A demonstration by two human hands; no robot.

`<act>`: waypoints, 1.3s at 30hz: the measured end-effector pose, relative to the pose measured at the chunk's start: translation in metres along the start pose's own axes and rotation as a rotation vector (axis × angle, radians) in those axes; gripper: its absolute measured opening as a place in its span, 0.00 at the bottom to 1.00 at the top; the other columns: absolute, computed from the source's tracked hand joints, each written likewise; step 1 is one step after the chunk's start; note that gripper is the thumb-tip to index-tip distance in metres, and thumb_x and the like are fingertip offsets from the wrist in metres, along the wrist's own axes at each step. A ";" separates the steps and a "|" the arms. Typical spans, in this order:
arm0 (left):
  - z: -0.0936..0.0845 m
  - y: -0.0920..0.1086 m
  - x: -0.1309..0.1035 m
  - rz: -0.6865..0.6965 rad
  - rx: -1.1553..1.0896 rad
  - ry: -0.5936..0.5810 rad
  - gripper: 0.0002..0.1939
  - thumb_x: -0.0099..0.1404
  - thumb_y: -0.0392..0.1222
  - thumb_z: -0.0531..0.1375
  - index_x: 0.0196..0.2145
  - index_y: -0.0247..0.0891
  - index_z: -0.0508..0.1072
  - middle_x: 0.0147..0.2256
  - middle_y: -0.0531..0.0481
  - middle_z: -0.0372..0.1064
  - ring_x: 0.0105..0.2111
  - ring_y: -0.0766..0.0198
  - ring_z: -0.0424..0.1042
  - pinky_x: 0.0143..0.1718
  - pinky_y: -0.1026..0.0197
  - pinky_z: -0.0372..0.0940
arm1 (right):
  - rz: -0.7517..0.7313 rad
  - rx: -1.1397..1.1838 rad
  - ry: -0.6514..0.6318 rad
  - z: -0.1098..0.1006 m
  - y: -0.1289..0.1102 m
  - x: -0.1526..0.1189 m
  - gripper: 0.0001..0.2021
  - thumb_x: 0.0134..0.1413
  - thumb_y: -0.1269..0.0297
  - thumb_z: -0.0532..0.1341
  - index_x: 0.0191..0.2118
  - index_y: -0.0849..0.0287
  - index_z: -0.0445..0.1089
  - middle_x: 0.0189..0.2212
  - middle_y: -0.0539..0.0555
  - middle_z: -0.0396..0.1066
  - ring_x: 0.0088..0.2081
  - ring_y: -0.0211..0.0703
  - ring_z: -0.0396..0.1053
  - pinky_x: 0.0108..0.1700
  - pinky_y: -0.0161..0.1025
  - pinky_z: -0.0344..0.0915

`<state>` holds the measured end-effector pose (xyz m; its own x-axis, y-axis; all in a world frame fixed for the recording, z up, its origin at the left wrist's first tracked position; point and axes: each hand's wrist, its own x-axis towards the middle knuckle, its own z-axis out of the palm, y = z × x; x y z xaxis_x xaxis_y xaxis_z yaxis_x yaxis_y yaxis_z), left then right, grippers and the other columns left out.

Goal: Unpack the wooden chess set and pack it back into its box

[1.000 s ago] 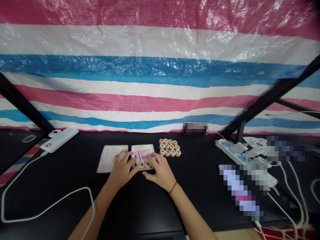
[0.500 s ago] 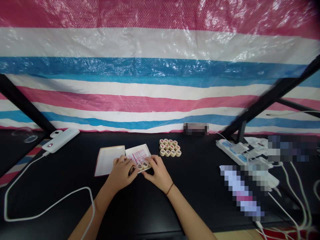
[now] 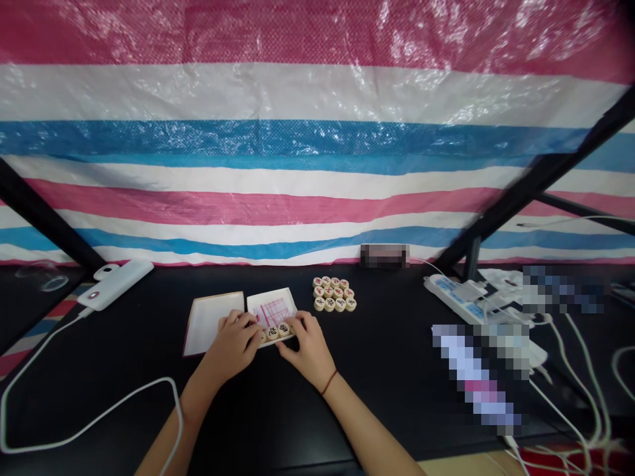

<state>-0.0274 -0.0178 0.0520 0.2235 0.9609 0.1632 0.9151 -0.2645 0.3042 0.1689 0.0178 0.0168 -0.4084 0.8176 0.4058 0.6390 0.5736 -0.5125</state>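
Note:
A shallow white open box (image 3: 258, 299) with a pink-lined paper at its bottom stands between my hands. Along its near side lies a row of round cream xiangqi pieces (image 3: 272, 333) with black characters. My left hand (image 3: 235, 345), closed, reaches over the near left corner, its fingertips at the leftmost piece, which is partly hidden. My right hand (image 3: 310, 349) is closed around the near right corner, thumb outside the front wall and fingers over the rightmost piece. More xiangqi pieces (image 3: 329, 291), red and black, form a block on the table to the right.
The box lid (image 3: 211, 320) lies inner side up left of the box. A white power bank (image 3: 116, 284) with a cable is farther left. On the right are a power strip (image 3: 454, 297), cables and a blurred long item (image 3: 476, 377). A striped sheet (image 3: 297, 205) hangs behind.
The leftmost piece, tilted dark under my left fingers before, now sits lower in the row. My left thumb has drawn back slightly. The whole view has shifted a little.

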 end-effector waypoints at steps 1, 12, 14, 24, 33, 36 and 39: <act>-0.001 -0.001 0.000 -0.004 -0.011 -0.004 0.15 0.68 0.40 0.49 0.37 0.43 0.76 0.40 0.48 0.71 0.44 0.55 0.61 0.42 0.52 0.53 | 0.018 -0.014 0.003 0.001 -0.002 0.000 0.17 0.46 0.65 0.66 0.45 0.58 0.69 0.44 0.58 0.63 0.42 0.50 0.64 0.45 0.47 0.66; -0.009 -0.003 0.001 -0.031 -0.131 -0.050 0.09 0.66 0.43 0.51 0.38 0.42 0.71 0.36 0.50 0.73 0.40 0.56 0.64 0.44 0.51 0.55 | 0.060 -0.016 0.007 0.003 -0.005 0.000 0.17 0.46 0.65 0.66 0.45 0.58 0.69 0.44 0.58 0.64 0.43 0.50 0.64 0.45 0.48 0.65; -0.009 -0.004 0.001 -0.033 -0.175 0.004 0.08 0.65 0.43 0.52 0.37 0.42 0.71 0.36 0.50 0.73 0.40 0.56 0.65 0.44 0.51 0.56 | 0.051 0.013 0.024 0.001 -0.005 0.000 0.19 0.45 0.66 0.66 0.46 0.58 0.68 0.45 0.58 0.64 0.43 0.50 0.64 0.46 0.48 0.66; 0.013 0.050 0.038 -0.198 -0.920 0.044 0.14 0.64 0.52 0.55 0.39 0.40 0.71 0.33 0.51 0.73 0.34 0.63 0.72 0.37 0.62 0.66 | -0.091 0.184 0.228 -0.025 -0.001 -0.001 0.12 0.59 0.67 0.57 0.49 0.55 0.66 0.43 0.57 0.70 0.45 0.46 0.68 0.47 0.45 0.66; 0.027 0.047 0.042 -0.389 -0.955 0.356 0.17 0.59 0.52 0.60 0.42 0.40 0.71 0.38 0.48 0.74 0.37 0.60 0.75 0.37 0.61 0.71 | 0.234 -0.036 0.286 -0.027 0.049 -0.006 0.09 0.53 0.66 0.57 0.40 0.60 0.71 0.34 0.56 0.74 0.36 0.47 0.68 0.41 0.43 0.66; 0.031 0.040 0.039 -0.354 -0.935 0.392 0.16 0.60 0.50 0.60 0.44 0.41 0.71 0.42 0.47 0.73 0.40 0.60 0.74 0.41 0.60 0.71 | 0.239 -0.096 0.243 -0.028 0.050 -0.006 0.08 0.52 0.67 0.58 0.38 0.61 0.72 0.34 0.57 0.73 0.37 0.49 0.67 0.42 0.45 0.65; 0.033 0.041 0.037 -0.248 -0.817 0.380 0.13 0.63 0.47 0.57 0.44 0.41 0.71 0.44 0.47 0.70 0.41 0.61 0.73 0.41 0.59 0.71 | 0.177 0.004 0.311 -0.033 0.035 -0.003 0.09 0.53 0.64 0.59 0.40 0.59 0.71 0.37 0.58 0.72 0.41 0.49 0.66 0.46 0.47 0.64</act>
<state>0.0293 0.0098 0.0395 -0.2030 0.9448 0.2571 0.3699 -0.1691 0.9136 0.2136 0.0334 0.0225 -0.0732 0.8503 0.5212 0.6796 0.4250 -0.5979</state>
